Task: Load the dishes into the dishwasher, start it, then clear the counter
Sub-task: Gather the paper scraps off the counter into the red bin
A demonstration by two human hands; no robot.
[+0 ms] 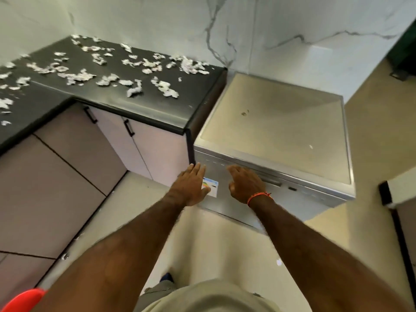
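Wall (157,16): white marble-look slabs with grey veins, behind the corner.
Cabinets (74,176): pale pinkish doors with dark seams.
Handles (90,114): two short black bars on neighbouring doors, near their tops.
Floor (225,239): cream tiles; a few small white bits lie on it.
Red object (21,299): bottom left corner, cut by the frame edge; kind unclear.
Dark green object (403,50): far right, by the wall; blurred.
Bracelet (258,197): orange cord at a wrist.
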